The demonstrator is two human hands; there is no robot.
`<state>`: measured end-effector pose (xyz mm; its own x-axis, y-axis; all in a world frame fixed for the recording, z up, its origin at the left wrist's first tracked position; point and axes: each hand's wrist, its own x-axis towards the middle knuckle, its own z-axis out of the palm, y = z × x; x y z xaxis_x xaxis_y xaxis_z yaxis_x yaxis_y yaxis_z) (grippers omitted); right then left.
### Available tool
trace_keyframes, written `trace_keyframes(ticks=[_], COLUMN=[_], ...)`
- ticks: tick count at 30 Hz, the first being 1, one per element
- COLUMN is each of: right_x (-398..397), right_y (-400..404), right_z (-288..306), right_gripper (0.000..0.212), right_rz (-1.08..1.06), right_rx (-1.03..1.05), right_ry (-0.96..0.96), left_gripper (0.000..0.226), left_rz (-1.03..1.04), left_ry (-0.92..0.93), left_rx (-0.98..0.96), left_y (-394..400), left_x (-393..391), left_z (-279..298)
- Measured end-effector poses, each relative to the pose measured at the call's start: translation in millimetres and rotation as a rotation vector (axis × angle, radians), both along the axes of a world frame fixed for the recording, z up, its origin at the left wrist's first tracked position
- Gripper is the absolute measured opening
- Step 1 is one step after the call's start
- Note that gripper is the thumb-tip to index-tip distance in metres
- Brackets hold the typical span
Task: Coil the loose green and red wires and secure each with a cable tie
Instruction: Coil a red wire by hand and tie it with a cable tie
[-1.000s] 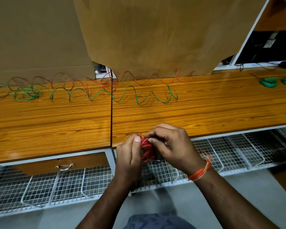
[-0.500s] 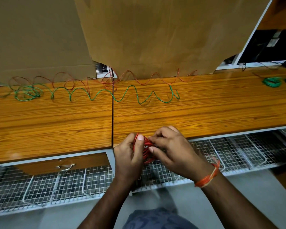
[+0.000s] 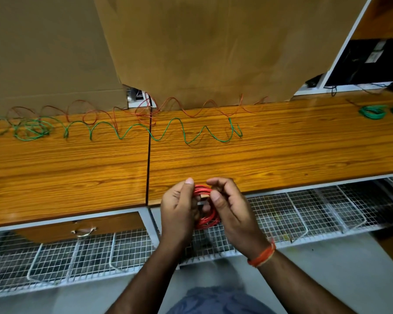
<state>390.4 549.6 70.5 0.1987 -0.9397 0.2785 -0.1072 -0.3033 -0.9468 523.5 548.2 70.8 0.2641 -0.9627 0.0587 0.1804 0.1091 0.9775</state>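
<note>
A coil of red wire (image 3: 205, 219) is held upright between both hands just in front of the wooden desk's front edge. My left hand (image 3: 179, 207) grips its left side, thumb up. My right hand (image 3: 229, 205) pinches the coil's top with thumb and fingers curled. No cable tie can be made out. A loose green wire (image 3: 159, 132) snakes along the back of the desk (image 3: 281, 155), ending in a tangle at the far left. A loose thin red wire (image 3: 191, 107) runs behind it along the cardboard.
Two finished green coils (image 3: 372, 112) lie at the desk's far right. Cardboard sheets (image 3: 202, 46) stand behind the desk. White wire-mesh baskets (image 3: 304, 211) hang below the desk front, and a drawer with a metal handle (image 3: 83, 231) sits at the lower left.
The red coil has opened into a rounder, upright loop between the hands, and my right fingers have shifted to its top. Both hands stay at the desk's front edge.
</note>
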Motion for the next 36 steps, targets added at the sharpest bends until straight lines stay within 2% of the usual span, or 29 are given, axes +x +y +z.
trace_keyframes(ticks=[4,6,10,13,17,20,22,25,28,32,36], right_x=[0.2,-10.5,-51.9,-90.1,-141.3,-174.1,-199.7,-236.6,-264.6,-301.3,-338.1], right_y=[-4.4,-13.3,-32.5,-43.6,-49.7,-44.4,-42.3,-40.5,-37.1,-44.2,-61.1], right_z=[-6.8,-9.4,-8.8,-10.1,-7.7,-5.3,-2.2,0.0,-0.6,-5.3,-10.6], right_gripper=[0.023,0.021,0.021,0.028,0.025,0.026,0.027,0.025,0.02,0.017,0.029], right_rz=[-0.113,-0.223,-0.366,-0.411,-0.471,-0.415,-0.366,-0.412,-0.512,-0.681,-0.815], right_rx=[0.015,0.028,0.014,0.033,0.023,0.041,0.059,0.044,0.009,-0.034,-0.03], right_ry=[-0.116,-0.139,-0.158,-0.179,-0.179,-0.189,-0.203,-0.17,-0.138,-0.091,-0.065], left_gripper=[0.048,0.047,0.037,0.037,0.03,0.028,0.029,0.025,0.024,0.036,0.04], left_rz=[0.199,0.23,0.132,0.049,-0.02,0.006,0.021,-0.041,-0.114,-0.206,-0.306], left_ry=[-0.208,-0.271,-0.22,-0.153,-0.092,-0.078,-0.113,-0.156,-0.202,-0.275,-0.335], left_rx=[-0.005,-0.039,-0.057,-0.014,0.006,0.081,0.088,0.098,0.096,0.066,-0.027], left_y=[-8.8,-11.1,-17.8,-27.6,-32.4,-38.9,-42.2,-42.8,-47.1,-64.8,-86.3], left_x=[-26.2,-47.4,-96.8,-134.5,-189.6,-221.5,-241.9,-273.2,-302.2,-342.4,-383.5], left_z=[-8.3,-9.7,-4.2,-1.7,8.6,5.5,2.0,-2.2,0.1,2.1,-1.5])
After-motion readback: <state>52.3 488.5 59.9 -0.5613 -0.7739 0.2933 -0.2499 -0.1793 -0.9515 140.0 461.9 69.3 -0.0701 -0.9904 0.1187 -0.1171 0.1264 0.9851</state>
